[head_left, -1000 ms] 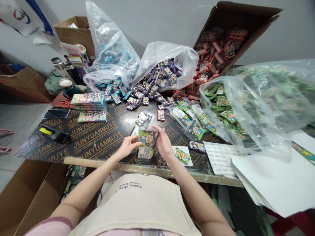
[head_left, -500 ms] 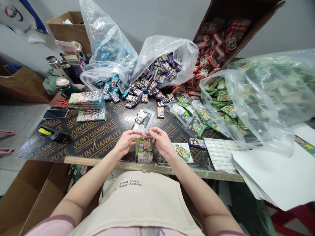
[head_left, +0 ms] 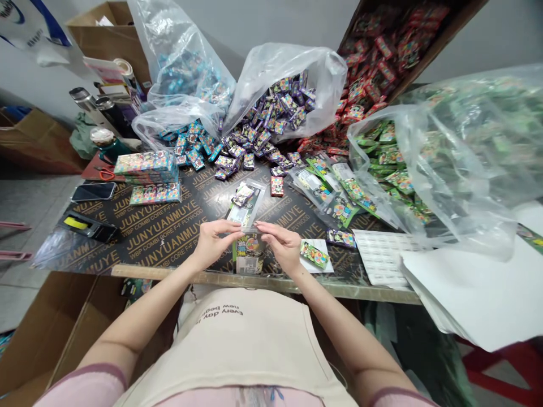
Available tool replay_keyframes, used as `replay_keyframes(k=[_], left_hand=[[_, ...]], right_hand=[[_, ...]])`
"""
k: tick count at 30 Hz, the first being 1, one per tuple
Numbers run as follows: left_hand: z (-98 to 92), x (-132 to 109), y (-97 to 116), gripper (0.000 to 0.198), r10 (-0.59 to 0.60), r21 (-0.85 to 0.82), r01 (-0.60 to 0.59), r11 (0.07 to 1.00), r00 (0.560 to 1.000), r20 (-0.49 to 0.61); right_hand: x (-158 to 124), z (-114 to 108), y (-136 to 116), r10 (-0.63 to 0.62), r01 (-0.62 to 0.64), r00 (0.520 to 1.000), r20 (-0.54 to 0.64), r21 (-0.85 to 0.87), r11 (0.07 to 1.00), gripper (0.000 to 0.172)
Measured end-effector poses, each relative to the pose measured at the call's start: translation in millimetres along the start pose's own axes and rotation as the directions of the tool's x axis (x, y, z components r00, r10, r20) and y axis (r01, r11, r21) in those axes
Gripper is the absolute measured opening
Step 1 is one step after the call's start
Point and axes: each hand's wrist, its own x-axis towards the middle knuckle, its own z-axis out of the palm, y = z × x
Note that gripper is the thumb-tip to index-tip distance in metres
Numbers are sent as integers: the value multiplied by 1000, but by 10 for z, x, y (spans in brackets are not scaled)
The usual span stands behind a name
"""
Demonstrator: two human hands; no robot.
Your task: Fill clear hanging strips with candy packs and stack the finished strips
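In front of me a clear plastic bag [head_left: 249, 257] with a dark, brightly printed card inside lies flat at the table's near edge. My left hand [head_left: 217, 240] pinches the left part of the bag's top edge between thumb and fingers. On the other side my right hand [head_left: 280, 243] grips the same edge near its right corner. Just beyond the fingers lies a second clear bag [head_left: 251, 210], with a small purple-and-white packet [head_left: 242, 195] on it. A small red packet [head_left: 277, 186] sits to its right.
Purple packets [head_left: 246, 138] spill from a clear bag at the back, beside blue packets [head_left: 195, 144]. Red packets [head_left: 373, 73] fill a tilted carton. Green packets [head_left: 386, 152] stand in a bag at right. A sticker sheet [head_left: 382, 254], phone [head_left: 93, 192] and tape dispenser [head_left: 89, 227] lie around.
My fingertips have moved a little apart along the bag's top edge, the right hand shifting right. The camera view has tilted slightly; the packets around stay put.
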Motion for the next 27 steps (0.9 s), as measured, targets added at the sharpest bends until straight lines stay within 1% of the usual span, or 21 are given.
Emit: replay_keyframes(k=[2,5,6,8,10,12,14,15,16,18,20,22,24,25,26,27], left_hand=[[-33,34,4,9,-88,-24,88,996,996,15],[-59,106,22,14,-259,-77,265,961,962,86],[-60,126,34,15,-289,-80,298,951,952,105],[-52,147,68,13,-287,-49,294,955,951,114],[-35,137,105,9,-205,20,204,979,974,101],[-21,101,126,7,-47,110,34,993,993,112],[-16,53,112,7,119,181,-143,973,983,138],[-15,29,91,7,176,201,-204,958,973,148],[-15,9,64,6,211,209,-239,948,966,151],[-15,-14,-1,7,226,196,-250,948,964,137],[-23,-5,-65,7,211,165,-225,960,972,101],[-60,28,-128,6,174,128,-178,976,984,40],[-148,59,-217,5,100,75,-95,993,992,-72],[-214,62,-280,6,40,40,-35,999,988,-152],[-293,50,-360,7,-36,1,38,999,968,-247],[-382,22,-453,10,-130,-44,123,991,928,-349]], right_hand=[[16,-31,-57,29,-28,999,37,-31,999,10],[85,-50,-176,170,-168,981,87,-36,985,13],[114,-54,-211,212,-210,970,117,-30,977,15],[168,-65,-256,255,-254,953,164,-27,967,17],[202,-91,-268,257,-254,949,182,-42,966,17],[199,-134,-252,247,-240,950,193,-60,969,16],[151,-185,-214,219,-209,954,205,-71,975,15],[112,-209,-189,192,-180,958,214,-76,981,15],[68,-227,-159,159,-144,964,214,-85,986,15],[-14,-237,-88,85,-62,978,188,-122,991,18],[-42,-193,-17,34,-7,989,147,-177,984,18],[21,-77,37,7,19,993,122,-211,977,17],[188,110,76,6,27,986,166,-197,980,17],[307,225,96,7,30,978,209,-175,984,20],[445,350,124,0,42,965,261,-155,987,26],[599,480,164,-21,71,949,315,-150,986,33]])
